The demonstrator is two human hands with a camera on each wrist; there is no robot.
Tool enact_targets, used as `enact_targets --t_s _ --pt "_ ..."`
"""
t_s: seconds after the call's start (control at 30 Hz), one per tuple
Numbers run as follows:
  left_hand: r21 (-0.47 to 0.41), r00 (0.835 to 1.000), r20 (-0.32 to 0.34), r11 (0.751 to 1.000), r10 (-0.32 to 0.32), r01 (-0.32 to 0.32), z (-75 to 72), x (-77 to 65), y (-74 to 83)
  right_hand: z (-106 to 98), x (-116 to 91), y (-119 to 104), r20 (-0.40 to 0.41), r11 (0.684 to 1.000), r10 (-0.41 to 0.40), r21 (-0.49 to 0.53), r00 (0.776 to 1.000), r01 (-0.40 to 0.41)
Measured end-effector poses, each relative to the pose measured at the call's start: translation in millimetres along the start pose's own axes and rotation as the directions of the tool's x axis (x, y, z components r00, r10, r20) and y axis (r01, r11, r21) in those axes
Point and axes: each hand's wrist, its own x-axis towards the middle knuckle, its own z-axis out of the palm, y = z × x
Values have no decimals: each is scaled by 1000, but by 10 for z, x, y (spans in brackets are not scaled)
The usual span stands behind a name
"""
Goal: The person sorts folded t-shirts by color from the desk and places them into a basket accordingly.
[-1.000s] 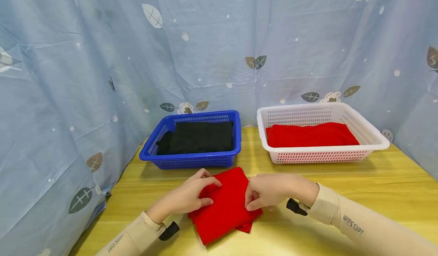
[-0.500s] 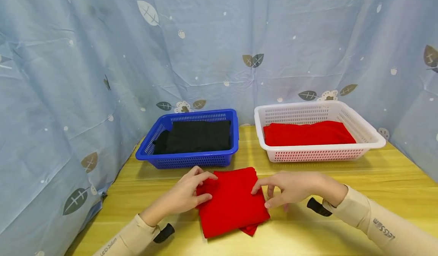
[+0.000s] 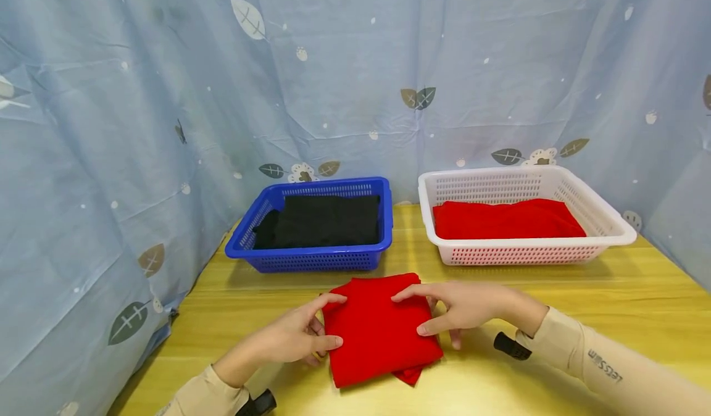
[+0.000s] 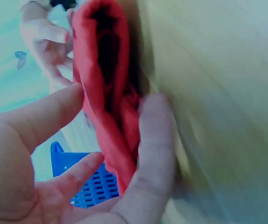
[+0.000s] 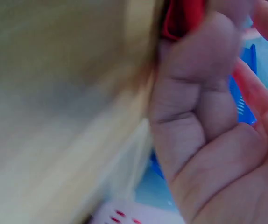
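Note:
A folded red cloth point(image 3: 383, 332), which looks like a garment, lies on the table with a small corner poking out beneath its near right edge. My left hand point(image 3: 297, 336) holds its left edge, thumb and forefinger on top. In the left wrist view, the cloth's layered edge point(image 4: 94, 79) shows between the thumb and the fingers lower down by the table. On the right edge, my right hand point(image 3: 466, 308) grips with thumb and forefinger above and other fingers partly hidden below. The right wrist view shows bent fingers point(image 5: 194, 93) against a bit of red cloth.
Behind the cloth on the left stands a blue basket point(image 3: 311, 254) with folded black cloth point(image 3: 328, 221) inside. A white basket point(image 3: 516, 243) with folded red fabric point(image 3: 505, 220) stands at the back right. A blue leaf-patterned curtain point(image 3: 355, 64) hangs behind the wooden table point(image 3: 555, 305).
The red cloth has turned and now sits squarer. My right hand first moved away from its right edge, then came back onto it. My left hand has shifted slightly nearer, fingers now around the left edge.

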Motion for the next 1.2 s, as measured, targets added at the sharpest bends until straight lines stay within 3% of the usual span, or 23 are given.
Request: enact_targets --t_s 0.17,0.37,0.73,0.97,1.2 --pt "-141 999 28 990 -26 30 29 38 -9 64 111 46 -16 999 -31 31 999 31" --pt "-209 999 27 978 16 -10 65 97 -25 103 143 32 -26 995 -41 91 999 43" --pt "-207 998 -35 977 52 -58 134 172 -49 137 118 81 -87 993 -88 71 992 95" --pt "-282 995 -54 955 78 -90 103 139 88 46 14 -51 -125 989 -124 62 984 132" --pt "-247 986 -102 957 131 -153 21 100 264 -113 -94 -254 -171 991 -133 -9 976 133"
